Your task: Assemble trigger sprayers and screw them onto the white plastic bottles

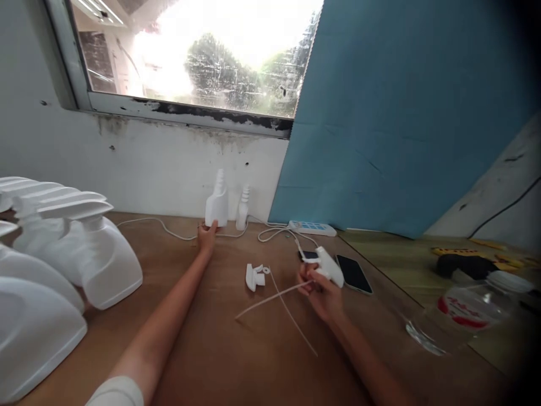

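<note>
My left hand [207,234] reaches far forward, its fingers closed on the lower part of an upright white bottle [217,204] by the wall. A second, slimmer white bottle [243,208] stands just right of it. My right hand [316,287] is closed round a white spray head [329,267], whose thin tube [270,298] points down to the left. Between the hands lie another white spray head [254,277], a small white ring [266,270] and a loose thin tube [291,318].
Several large white bottles [114,265] crowd the table's left side. A power strip [313,228] with white cables lies at the back; a phone [354,274] is right of my right hand. A clear plastic jar [469,310] lies at the right.
</note>
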The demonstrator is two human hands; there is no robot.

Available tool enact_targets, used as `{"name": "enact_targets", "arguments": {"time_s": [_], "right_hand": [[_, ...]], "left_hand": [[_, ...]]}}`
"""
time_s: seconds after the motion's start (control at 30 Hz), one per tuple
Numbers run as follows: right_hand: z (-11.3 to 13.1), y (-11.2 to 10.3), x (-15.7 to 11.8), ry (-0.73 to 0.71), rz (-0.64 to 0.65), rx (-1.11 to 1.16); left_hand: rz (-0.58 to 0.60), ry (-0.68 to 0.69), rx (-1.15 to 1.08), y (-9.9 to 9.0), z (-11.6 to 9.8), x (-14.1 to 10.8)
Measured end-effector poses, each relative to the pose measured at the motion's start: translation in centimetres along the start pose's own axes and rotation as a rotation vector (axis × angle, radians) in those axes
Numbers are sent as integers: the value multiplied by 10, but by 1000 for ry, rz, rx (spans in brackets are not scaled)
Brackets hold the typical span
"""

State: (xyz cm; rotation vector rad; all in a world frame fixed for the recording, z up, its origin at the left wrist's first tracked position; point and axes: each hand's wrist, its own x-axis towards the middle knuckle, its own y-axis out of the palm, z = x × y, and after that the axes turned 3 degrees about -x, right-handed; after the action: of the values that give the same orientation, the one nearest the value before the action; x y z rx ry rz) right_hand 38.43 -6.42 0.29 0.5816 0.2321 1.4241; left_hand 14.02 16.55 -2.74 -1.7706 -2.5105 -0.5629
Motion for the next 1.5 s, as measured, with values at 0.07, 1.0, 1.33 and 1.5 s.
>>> {"name": "enact_targets", "arguments": {"time_s": [0.07,1.0,1.33,1.5], "right_hand": [[-10,0,-2,90,25,25],[-13,-26,8,405,125,316],[-3,80,0,416,257,-86],[-53,117,12,17,66,-624]], "left_hand": [[42,22,132,29,5,14],[301,103,484,37,18,30],[452,-98,39,-75,-10,-70],[649,-292,-168,-97,-40,-92]]}}
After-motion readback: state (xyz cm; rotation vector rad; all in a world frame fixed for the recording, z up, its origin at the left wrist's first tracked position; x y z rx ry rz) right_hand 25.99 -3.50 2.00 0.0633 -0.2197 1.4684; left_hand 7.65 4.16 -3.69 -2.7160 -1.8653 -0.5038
